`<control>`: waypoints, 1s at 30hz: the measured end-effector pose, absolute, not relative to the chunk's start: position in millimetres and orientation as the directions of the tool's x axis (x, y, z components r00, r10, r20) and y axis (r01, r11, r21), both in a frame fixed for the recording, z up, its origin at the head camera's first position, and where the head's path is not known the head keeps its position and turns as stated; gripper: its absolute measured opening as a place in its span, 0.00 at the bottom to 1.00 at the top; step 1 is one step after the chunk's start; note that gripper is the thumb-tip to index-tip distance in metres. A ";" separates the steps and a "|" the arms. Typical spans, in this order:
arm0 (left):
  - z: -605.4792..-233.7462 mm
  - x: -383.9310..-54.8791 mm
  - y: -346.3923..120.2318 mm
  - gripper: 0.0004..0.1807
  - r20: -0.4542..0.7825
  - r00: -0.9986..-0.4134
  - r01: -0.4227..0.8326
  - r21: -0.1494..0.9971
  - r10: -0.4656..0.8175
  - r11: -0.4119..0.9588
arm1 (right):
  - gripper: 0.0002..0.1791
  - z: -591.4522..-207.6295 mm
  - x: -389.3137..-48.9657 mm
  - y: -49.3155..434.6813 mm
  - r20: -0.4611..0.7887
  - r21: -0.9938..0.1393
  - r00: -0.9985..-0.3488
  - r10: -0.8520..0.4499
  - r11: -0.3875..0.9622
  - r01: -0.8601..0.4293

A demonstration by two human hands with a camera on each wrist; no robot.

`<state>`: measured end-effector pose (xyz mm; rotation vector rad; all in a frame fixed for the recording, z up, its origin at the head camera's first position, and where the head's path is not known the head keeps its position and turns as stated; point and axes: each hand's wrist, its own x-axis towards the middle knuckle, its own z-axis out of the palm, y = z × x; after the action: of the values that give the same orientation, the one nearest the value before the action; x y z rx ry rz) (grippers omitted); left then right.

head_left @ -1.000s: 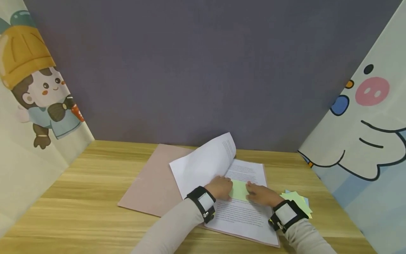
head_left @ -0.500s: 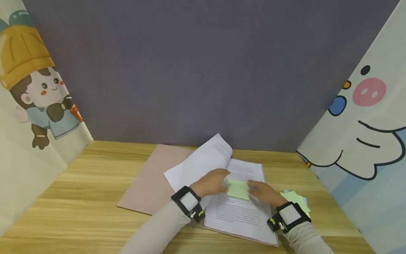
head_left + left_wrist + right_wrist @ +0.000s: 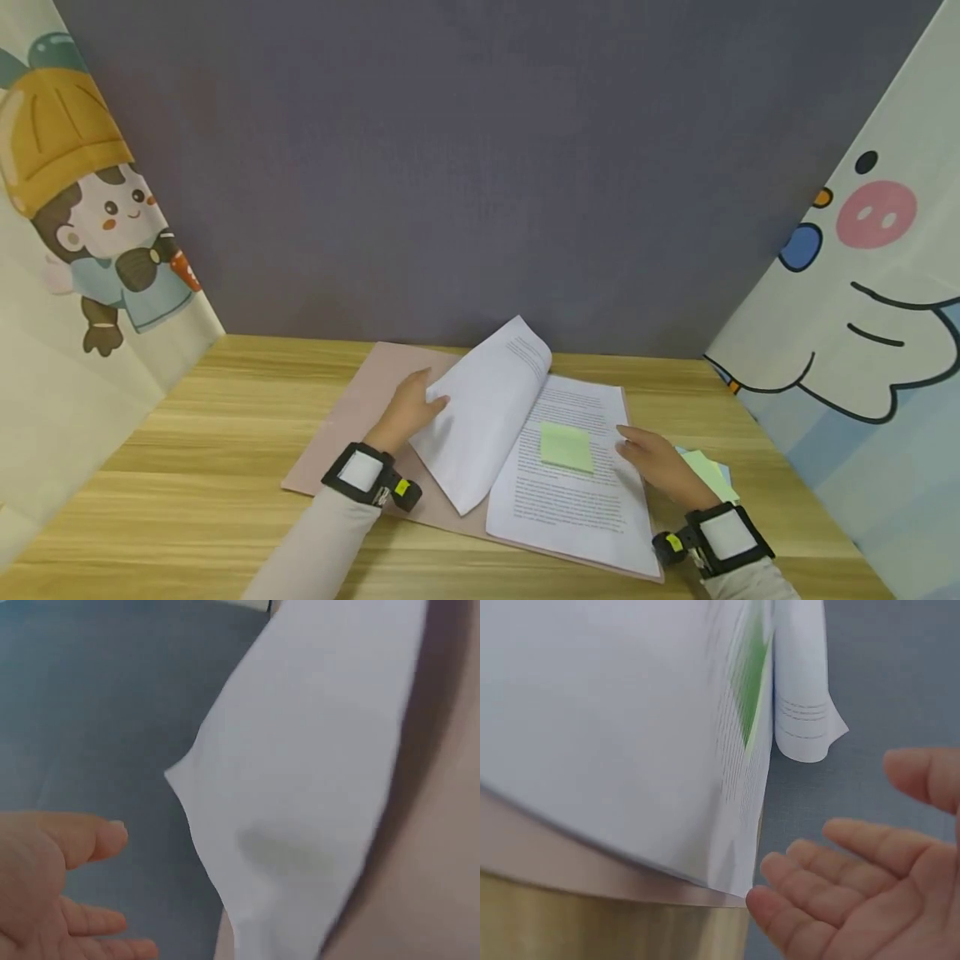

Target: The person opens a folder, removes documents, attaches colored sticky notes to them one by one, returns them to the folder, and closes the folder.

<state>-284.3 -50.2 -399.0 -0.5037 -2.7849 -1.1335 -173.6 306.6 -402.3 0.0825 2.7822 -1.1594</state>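
Note:
A green sticky note (image 3: 566,447) lies on the printed page (image 3: 570,508) at the right side of an opened pink folder (image 3: 345,433). To its left, a lifted sheet (image 3: 480,417) curls up from the spine. My left hand (image 3: 405,412) is by that sheet's left edge, fingers relaxed; the left wrist view shows a gap between thumb and paper. Over the page's right edge hovers my right hand (image 3: 663,467), holding nothing. Its fingers (image 3: 870,847) spread loosely in the right wrist view, where the sticky note (image 3: 754,682) appears edge-on.
Green, blue and other sticky notes (image 3: 708,475) lie on the wooden table (image 3: 187,467), partly behind the right hand. A dark grey panel (image 3: 465,167) stands at the back, with cartoon-printed panels (image 3: 900,317) on both sides.
My left hand has moved left from the note to the lifted sheet's outer edge. My right hand has drawn back rightward, off the sticky note, which stays on the page.

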 end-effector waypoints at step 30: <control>-425.8 -277.3 -58.9 0.31 -0.063 -0.971 0.022 0.937 0.229 0.349 | 0.30 -409.4 -161.1 314.4 -0.275 -0.863 -0.957 0.096 0.415 0.289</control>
<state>-277.3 -58.9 -425.8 -0.2568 -2.7256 -1.8870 -161.1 314.4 -409.4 0.3422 2.4836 -1.5704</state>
